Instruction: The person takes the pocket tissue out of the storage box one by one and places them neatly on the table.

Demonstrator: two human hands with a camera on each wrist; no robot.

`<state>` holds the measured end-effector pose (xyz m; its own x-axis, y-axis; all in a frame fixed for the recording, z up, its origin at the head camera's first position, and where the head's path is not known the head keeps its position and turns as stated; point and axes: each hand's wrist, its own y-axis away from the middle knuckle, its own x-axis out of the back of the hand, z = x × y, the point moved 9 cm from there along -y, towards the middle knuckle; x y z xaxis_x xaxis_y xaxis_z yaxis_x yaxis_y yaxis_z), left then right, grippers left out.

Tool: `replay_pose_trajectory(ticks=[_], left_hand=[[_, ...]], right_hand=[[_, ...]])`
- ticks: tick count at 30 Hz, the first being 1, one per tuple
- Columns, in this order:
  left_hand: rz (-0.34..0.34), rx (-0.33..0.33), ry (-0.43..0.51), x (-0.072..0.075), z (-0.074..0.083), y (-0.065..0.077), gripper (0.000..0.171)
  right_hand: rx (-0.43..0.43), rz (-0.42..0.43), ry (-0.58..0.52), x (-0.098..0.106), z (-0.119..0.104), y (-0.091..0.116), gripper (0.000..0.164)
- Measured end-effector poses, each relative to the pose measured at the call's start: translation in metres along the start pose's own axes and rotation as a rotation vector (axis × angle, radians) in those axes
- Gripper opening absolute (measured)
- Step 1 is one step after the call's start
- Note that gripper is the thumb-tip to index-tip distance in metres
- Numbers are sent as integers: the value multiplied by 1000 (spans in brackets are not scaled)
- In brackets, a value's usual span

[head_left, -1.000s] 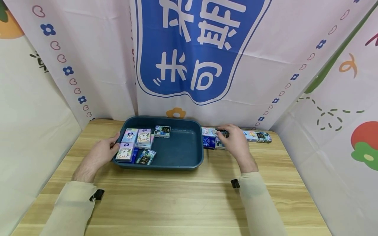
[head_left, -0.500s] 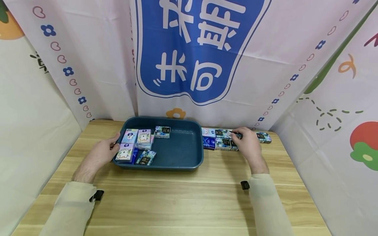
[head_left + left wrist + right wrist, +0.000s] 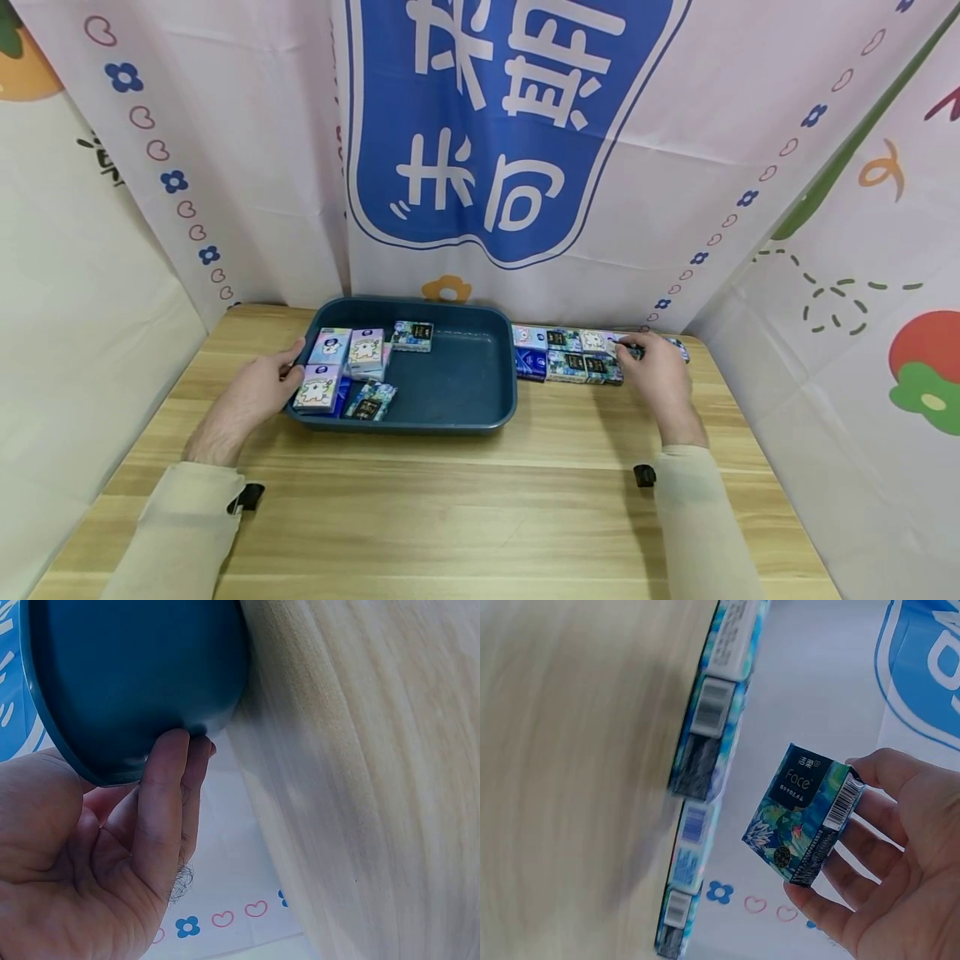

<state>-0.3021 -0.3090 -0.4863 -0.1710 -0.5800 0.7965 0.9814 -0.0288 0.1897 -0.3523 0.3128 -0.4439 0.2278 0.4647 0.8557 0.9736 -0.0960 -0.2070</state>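
My left hand (image 3: 255, 387) holds the left end of a dark teal plastic tray (image 3: 442, 427); in the left wrist view its fingers (image 3: 163, 802) press the tray's outer wall. Inside the tray lie several small tissue packs, among them a white cartoon pack (image 3: 317, 390) and a green floral one (image 3: 412, 335). My right hand (image 3: 660, 379) pinches a dark blue-green tissue pack (image 3: 799, 814) marked "Face" by its edges, raised above the table in the right wrist view. Below it, a double row of packs, including a blue pack (image 3: 531, 364), runs right from the tray.
The wooden table (image 3: 450, 508) ends at a printed cloth backdrop (image 3: 637, 208) close behind the tray and row. Printed cloth also hangs at left and right. A black wrist strap (image 3: 643, 476) shows by the right sleeve.
My right hand has moved right along the row with the tissue pack, uncovering packs in the middle and covering those at the right end. The left hand and tray have stayed still.
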Motion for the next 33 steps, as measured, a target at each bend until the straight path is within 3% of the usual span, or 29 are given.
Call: replay_pose_trajectory(ticks=[17,33], left_hand=[[-7,10,-4,2,1,1,67],[-9,8,-13,2,-1,0,67]], right_hand=[[-98,-113,35,-7,44,0,40],[-69,-149,123,-20,56,-5,35]])
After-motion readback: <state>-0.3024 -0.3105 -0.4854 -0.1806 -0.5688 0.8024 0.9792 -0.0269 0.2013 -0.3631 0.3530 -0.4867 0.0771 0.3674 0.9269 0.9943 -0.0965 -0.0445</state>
